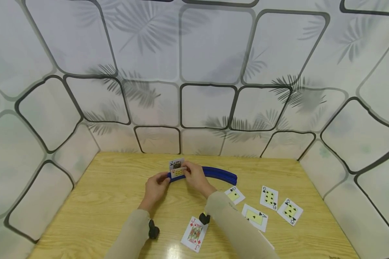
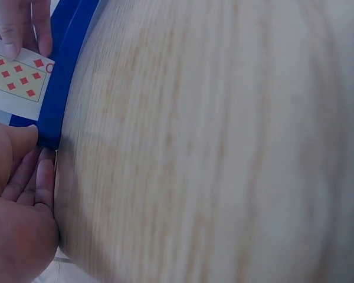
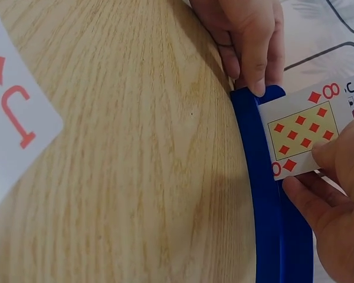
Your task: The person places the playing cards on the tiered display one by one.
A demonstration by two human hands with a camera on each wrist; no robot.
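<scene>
A blue curved card holder (image 1: pixel 220 173) lies toward the back of the table. My left hand (image 1: pixel 156 187) pinches its left end, thumb in front and fingers behind. In my right hand (image 1: pixel 197 178) is an eight of diamonds playing card (image 3: pixel 305 132), pinched near one side between thumb and fingers. The card's lower edge meets the holder's slot near the left end. Behind it a black jack card (image 1: pixel 174 164) rises higher, partly covered by the eight and my right hand.
A jack of diamonds (image 1: pixel 194 234) lies face up between my forearms. To the right lie more face-up cards, among them an ace of clubs (image 1: pixel 255 217), a six (image 1: pixel 269 198) and a five (image 1: pixel 290 211). My right sleeve (image 1: pixel 236 223) overlaps some. A patterned wall (image 1: pixel 207 108) borders the table's back.
</scene>
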